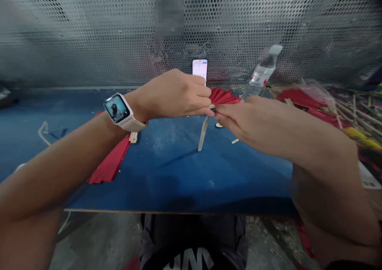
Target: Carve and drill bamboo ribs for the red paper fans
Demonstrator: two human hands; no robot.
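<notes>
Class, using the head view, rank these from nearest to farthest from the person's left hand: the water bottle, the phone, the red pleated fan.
1. Red pleated fan: pinched in the left hand, centre.
2. Phone: just behind it, against the mesh.
3. Water bottle: back right, by the mesh.

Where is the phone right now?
Head view, centre back: the phone stands against the mesh wall, just behind the left hand, with the plastic bottle to its right.
</notes>
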